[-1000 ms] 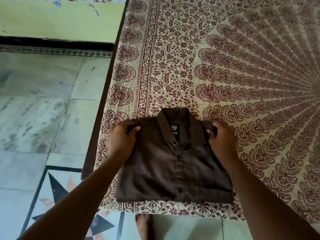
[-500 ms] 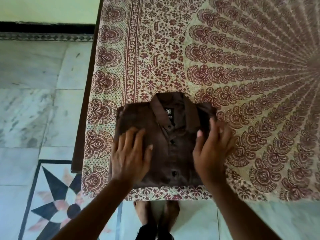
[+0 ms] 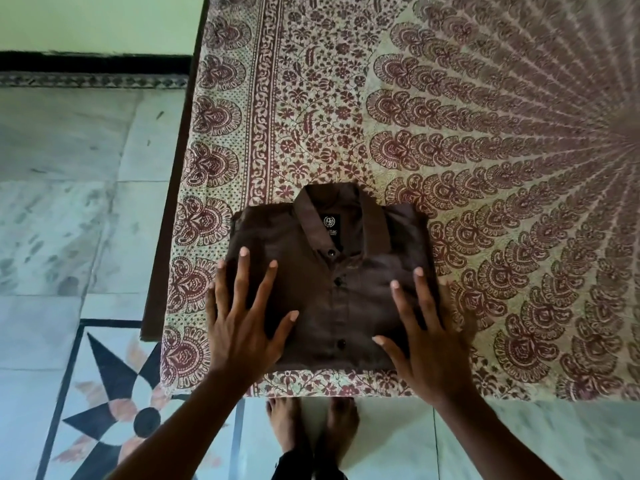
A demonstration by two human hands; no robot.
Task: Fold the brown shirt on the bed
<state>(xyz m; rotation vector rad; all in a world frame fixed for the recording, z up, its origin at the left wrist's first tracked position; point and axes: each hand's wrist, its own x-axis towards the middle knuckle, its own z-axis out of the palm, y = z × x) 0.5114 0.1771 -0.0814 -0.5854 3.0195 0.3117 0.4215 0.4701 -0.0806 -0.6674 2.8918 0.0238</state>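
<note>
The left hand (image 3: 242, 327) and the right hand (image 3: 426, 334), which were gripping the shoulders of the brown shirt (image 3: 329, 282) a second ago, are now lying flat on it with fingers spread wide, holding nothing. The shirt is sitting as a neat folded rectangle, collar far, at the near left corner of the bed (image 3: 485, 168), so the folding is looking almost finished. No container is showing.

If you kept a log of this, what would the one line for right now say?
stage: smoothing | brown shirt: folded, collar up, near bed edge | left hand: flat, open on shirt | right hand: flat, open on shirt
</note>
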